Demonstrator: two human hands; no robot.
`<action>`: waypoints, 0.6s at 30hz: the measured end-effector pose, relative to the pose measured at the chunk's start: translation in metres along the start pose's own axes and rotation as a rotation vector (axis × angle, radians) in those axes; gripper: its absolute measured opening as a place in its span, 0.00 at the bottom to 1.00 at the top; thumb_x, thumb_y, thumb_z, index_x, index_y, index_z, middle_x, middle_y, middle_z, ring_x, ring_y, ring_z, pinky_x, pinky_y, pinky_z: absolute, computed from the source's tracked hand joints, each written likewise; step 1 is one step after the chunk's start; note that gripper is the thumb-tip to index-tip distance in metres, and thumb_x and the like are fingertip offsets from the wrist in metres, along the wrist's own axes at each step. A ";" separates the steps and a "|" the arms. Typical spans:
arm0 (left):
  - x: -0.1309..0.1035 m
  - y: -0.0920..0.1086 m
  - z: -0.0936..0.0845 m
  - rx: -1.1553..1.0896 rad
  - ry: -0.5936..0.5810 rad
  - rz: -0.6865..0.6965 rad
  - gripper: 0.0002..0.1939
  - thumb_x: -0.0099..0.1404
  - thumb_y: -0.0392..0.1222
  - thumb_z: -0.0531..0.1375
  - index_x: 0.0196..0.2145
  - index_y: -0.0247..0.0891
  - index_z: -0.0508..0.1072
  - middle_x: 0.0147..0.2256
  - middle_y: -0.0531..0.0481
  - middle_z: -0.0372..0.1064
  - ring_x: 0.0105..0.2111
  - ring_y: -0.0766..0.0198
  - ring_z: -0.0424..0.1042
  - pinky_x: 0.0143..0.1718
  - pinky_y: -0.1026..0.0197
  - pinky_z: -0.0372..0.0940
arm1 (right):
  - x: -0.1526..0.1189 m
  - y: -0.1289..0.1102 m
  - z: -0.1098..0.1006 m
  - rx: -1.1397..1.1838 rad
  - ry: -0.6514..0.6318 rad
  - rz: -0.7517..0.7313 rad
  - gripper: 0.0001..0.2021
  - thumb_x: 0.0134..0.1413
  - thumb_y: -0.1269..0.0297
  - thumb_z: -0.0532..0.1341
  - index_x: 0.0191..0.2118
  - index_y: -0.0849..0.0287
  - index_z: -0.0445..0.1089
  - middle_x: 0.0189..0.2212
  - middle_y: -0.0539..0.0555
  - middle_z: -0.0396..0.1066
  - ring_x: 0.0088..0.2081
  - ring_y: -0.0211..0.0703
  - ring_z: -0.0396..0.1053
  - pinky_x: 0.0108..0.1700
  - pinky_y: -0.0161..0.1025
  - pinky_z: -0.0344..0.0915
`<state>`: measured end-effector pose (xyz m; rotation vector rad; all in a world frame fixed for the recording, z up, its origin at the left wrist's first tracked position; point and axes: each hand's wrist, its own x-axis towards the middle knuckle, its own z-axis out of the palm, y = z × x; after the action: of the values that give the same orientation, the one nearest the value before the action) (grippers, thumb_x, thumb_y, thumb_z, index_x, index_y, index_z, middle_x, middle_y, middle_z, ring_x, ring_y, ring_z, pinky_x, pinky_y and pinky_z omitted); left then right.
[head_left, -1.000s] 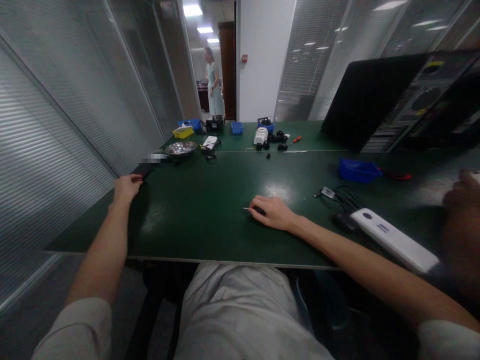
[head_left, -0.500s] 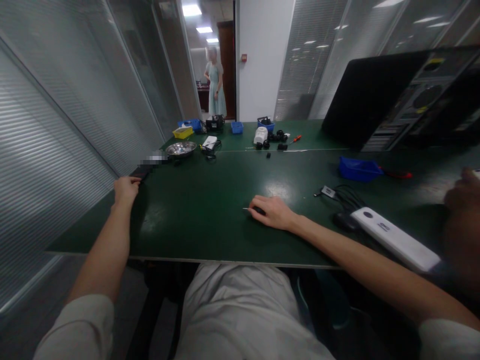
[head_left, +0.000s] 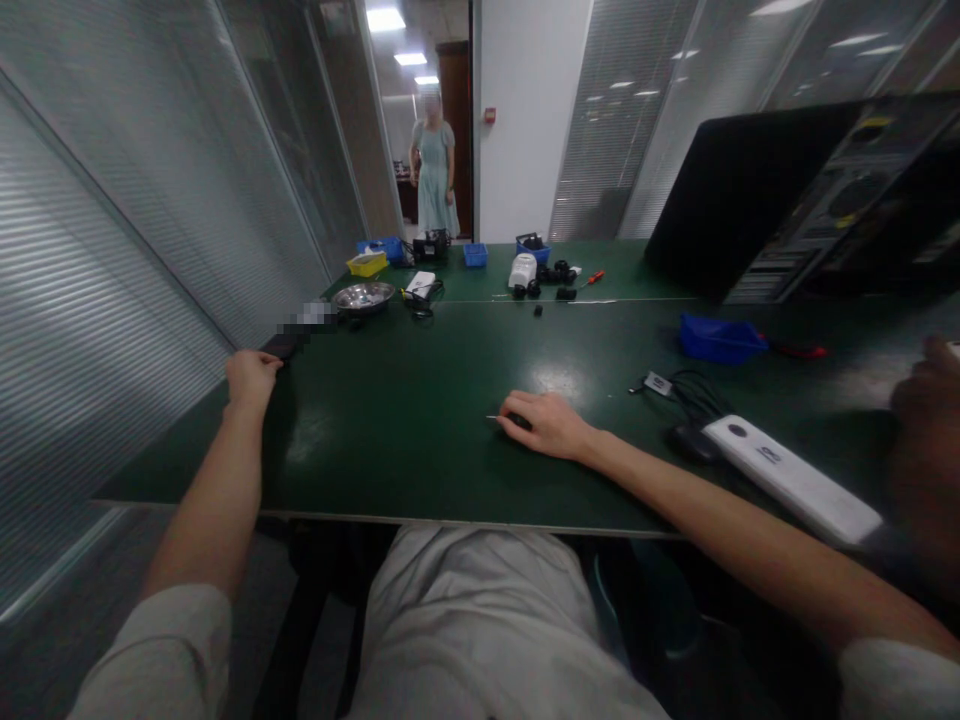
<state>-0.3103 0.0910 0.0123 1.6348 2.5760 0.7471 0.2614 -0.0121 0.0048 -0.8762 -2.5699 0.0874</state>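
Observation:
My left hand (head_left: 251,380) is at the left edge of the green table (head_left: 405,400), its fingers closed at the near end of a dark flat object (head_left: 282,347). The far end of that object lies by a pixelated patch, so its kind is unclear. Resting near the table's middle, my right hand (head_left: 546,424) is curled around a small dark-handled tool (head_left: 518,421). A thin metal tip like a screwdriver's points left from the fingers; the rest is hidden in my palm. Beyond my left hand stands a shiny metal bowl (head_left: 363,297).
At right lie a white power bank-like device (head_left: 791,478), black cables and a blue tray (head_left: 721,339). Another person's hand (head_left: 926,420) is at the right edge. Behind are small bins, black parts, an orange screwdriver (head_left: 596,276) and a computer case (head_left: 802,200). A person stands in the doorway.
My left hand has shifted very slightly, and the dark object's reddish surface now looks plain dark. My right hand has stayed put. The person in the doorway has turned and moved slightly.

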 end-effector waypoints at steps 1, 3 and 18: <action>-0.001 0.001 0.000 0.022 0.004 0.003 0.13 0.67 0.37 0.63 0.45 0.24 0.80 0.30 0.47 0.75 0.34 0.61 0.70 0.44 0.61 0.62 | 0.000 0.000 0.000 -0.002 0.001 -0.002 0.14 0.73 0.56 0.52 0.43 0.57 0.70 0.37 0.53 0.72 0.30 0.37 0.66 0.33 0.36 0.54; -0.003 0.002 -0.001 0.069 0.015 0.013 0.13 0.67 0.38 0.64 0.45 0.25 0.80 0.31 0.46 0.75 0.35 0.61 0.70 0.45 0.61 0.62 | 0.000 0.000 0.000 -0.004 0.002 -0.003 0.14 0.73 0.56 0.52 0.43 0.57 0.70 0.37 0.53 0.72 0.30 0.37 0.66 0.33 0.36 0.54; -0.022 0.034 0.007 0.285 0.051 0.075 0.13 0.66 0.30 0.58 0.44 0.15 0.75 0.43 0.27 0.70 0.52 0.42 0.64 0.52 0.46 0.61 | 0.000 0.000 -0.001 0.009 -0.002 -0.010 0.13 0.72 0.56 0.53 0.44 0.57 0.70 0.37 0.53 0.73 0.29 0.37 0.65 0.32 0.36 0.54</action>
<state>-0.2696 0.0866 0.0141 1.8156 2.7784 0.4443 0.2613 -0.0123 0.0054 -0.8604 -2.5738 0.0973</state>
